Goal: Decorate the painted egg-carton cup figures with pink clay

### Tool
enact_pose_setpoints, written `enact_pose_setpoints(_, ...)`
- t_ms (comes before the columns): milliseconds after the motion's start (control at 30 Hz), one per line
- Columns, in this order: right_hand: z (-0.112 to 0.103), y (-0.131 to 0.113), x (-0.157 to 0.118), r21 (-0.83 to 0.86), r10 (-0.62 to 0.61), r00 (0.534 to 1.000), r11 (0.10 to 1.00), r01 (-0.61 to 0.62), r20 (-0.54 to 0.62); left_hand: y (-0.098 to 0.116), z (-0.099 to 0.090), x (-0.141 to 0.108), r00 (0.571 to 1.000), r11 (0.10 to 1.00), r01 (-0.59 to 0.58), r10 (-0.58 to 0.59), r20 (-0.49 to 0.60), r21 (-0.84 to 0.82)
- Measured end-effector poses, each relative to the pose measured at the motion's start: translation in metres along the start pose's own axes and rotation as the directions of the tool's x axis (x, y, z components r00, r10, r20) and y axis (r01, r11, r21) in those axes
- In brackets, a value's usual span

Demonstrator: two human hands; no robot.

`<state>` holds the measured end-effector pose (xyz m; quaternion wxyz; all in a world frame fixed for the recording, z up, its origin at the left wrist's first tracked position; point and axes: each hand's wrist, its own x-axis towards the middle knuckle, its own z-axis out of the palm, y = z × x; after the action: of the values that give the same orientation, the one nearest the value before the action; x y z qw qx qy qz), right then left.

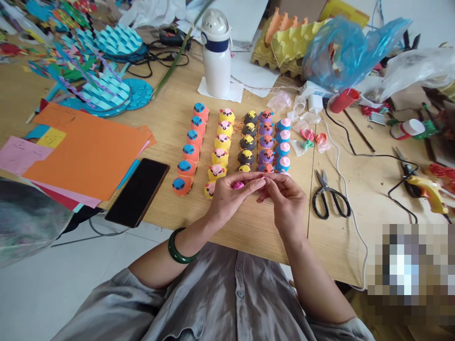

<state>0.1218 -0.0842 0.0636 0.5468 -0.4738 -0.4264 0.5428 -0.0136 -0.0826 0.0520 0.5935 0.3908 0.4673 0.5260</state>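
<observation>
My left hand (231, 194) holds a small lump of pink clay (238, 185) against its palm, its thumb and fingertips pinched together. My right hand (287, 199) meets it, finger and thumb closed at a tiny pink bit (263, 178) between the two hands. Just beyond them stand rows of small clay figures: orange with blue tops (187, 167), yellow with pink tops (219, 157), black with yellow tops (246, 157), purple with orange tops (266, 141) and blue with pink tops (283, 149). The hands cover the near ends of some rows.
A phone (138, 192) and orange paper (88, 151) lie left. Black-handled scissors (330, 196), a white cable (337, 175) and a yellow glue gun (428, 189) lie right. Behind stand a white bottle (216, 66), yellow egg trays (293, 45) and a blue bag (341, 57).
</observation>
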Motion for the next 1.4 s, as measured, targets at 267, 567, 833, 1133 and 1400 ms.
enact_pose_setpoints(267,-0.004,0.004,-0.006,-0.160,-0.108,0.993,0.981,0.113,0.041,0.000,-0.001,0.002,0.999,0.999,0.028,-0.029,0.023,0.040)
enact_pose_setpoints(567,-0.014,-0.002,-0.004,-0.175,-0.073,0.997,0.982,0.069,-0.016,0.011,-0.010,0.003,0.993,0.968,-0.087,0.064,0.104,0.237)
enact_pose_setpoints(833,-0.015,0.002,-0.002,-0.091,0.027,0.999,0.995,-0.031,-0.046,0.006,-0.004,0.001,0.983,0.986,-0.046,0.016,0.180,0.159)
enact_pose_setpoints(1133,-0.012,0.005,-0.004,-0.048,0.036,0.997,0.998,-0.039,-0.070,0.002,0.004,-0.005,0.880,0.838,-0.475,0.453,0.143,0.268)
enact_pose_setpoints(1400,-0.011,0.004,-0.005,-0.063,0.023,0.998,0.998,-0.028,-0.064,-0.005,0.005,-0.003,0.818,0.730,-0.564,0.560,0.136,0.386)
